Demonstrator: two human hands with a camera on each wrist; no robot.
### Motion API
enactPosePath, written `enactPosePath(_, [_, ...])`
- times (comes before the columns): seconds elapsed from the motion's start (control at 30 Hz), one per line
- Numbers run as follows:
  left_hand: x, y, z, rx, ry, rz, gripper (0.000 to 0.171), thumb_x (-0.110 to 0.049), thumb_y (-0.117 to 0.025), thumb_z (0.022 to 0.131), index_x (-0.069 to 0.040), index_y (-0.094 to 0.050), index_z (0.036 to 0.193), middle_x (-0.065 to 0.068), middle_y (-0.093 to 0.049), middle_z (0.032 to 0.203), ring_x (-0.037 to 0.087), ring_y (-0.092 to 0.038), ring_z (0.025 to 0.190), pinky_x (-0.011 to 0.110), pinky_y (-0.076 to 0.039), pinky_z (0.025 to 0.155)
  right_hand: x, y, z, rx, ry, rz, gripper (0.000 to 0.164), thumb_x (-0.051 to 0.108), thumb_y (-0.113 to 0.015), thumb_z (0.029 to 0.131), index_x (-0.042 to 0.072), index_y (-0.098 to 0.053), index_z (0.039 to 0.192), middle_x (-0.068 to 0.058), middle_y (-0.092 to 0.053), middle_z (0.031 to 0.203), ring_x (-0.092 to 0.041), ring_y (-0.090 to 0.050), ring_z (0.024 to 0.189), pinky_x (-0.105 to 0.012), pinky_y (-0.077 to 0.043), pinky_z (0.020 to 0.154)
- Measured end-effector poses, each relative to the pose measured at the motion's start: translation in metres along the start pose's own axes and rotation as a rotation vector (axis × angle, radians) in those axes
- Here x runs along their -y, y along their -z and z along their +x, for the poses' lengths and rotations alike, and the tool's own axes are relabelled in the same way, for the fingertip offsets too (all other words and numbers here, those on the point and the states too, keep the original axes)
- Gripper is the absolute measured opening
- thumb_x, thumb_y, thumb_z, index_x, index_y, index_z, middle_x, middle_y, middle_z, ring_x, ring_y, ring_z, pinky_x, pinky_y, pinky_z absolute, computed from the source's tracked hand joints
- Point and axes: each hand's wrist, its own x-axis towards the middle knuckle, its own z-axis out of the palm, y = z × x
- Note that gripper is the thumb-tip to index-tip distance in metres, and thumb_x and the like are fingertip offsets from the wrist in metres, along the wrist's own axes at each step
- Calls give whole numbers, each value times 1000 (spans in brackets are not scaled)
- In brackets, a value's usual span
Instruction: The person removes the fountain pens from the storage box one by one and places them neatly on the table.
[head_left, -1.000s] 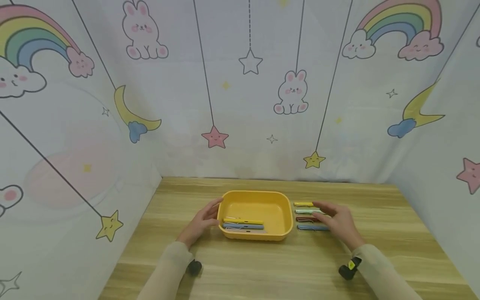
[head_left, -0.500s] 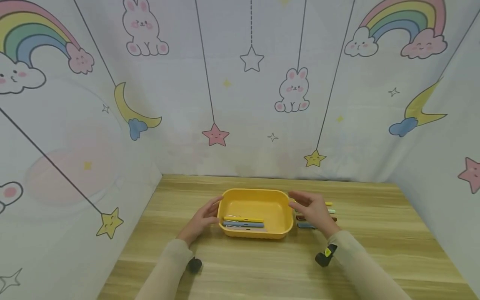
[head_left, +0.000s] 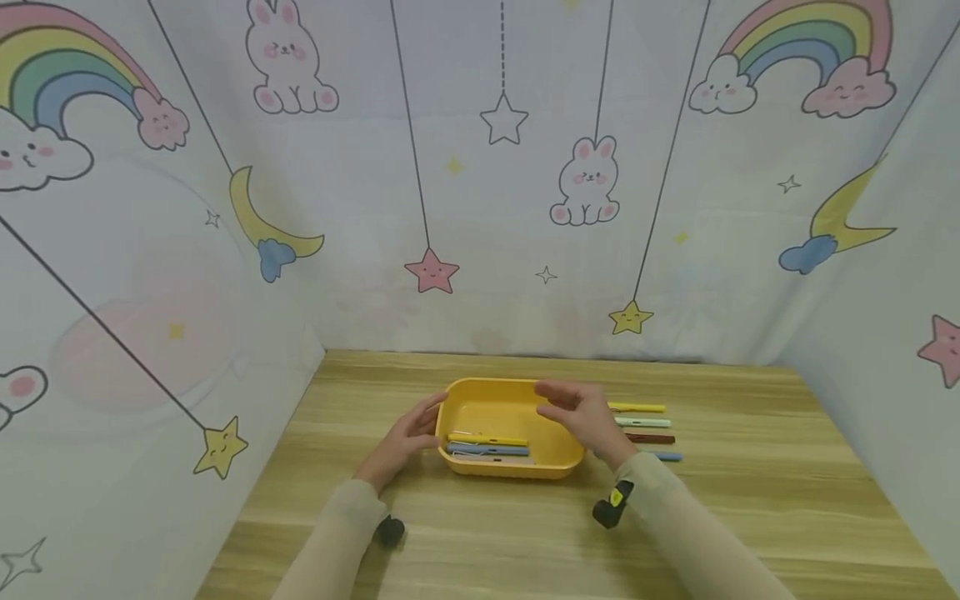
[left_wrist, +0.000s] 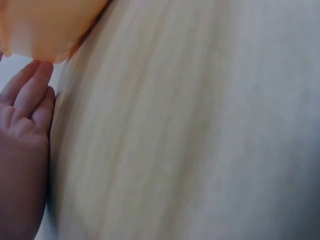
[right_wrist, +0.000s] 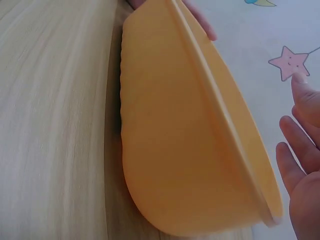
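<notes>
A yellow plastic tray stands on the table, with a yellow pen, a blue pen and a pale pink pen lying along its near left side. My left hand rests against the tray's left end; in the left wrist view its straight fingertips touch the tray wall. Over the tray's right half hovers my right hand, fingers relaxed and holding nothing. The right wrist view shows those fingers apart from the tray's rim.
To the right of the tray, a yellow pen, a light green pen, a brown pen and a blue pen lie in a row, partly behind my right hand. A patterned cloth encloses the wooden table.
My right hand has moved left from above the row of pens, past the tray's right end, to over the tray. The left hand and the pens have stayed in place.
</notes>
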Motion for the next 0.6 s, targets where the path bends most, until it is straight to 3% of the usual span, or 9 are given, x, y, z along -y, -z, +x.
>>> enactPosePath(0.37, [-6,-3,-2,-11,28,4,74,-8,-68,98,-28,-38,163,13,-37,168,35,-40,152,54,-28,125,-3,-23,10,52,-20,-108,43,14,-79,94,7,-71,136,-11,-70,137,-30,-67,127,-43,-53,107])
enactPosePath(0.6, [-5,-3,-2,-12,9,7,74,-8,-68,97,-26,-38,163,15,-36,168,36,-41,152,55,-28,125,2,-34,15,91,-55,-130,44,14,-78,95,8,-70,138,-11,-69,139,-30,-66,127,-41,-54,106])
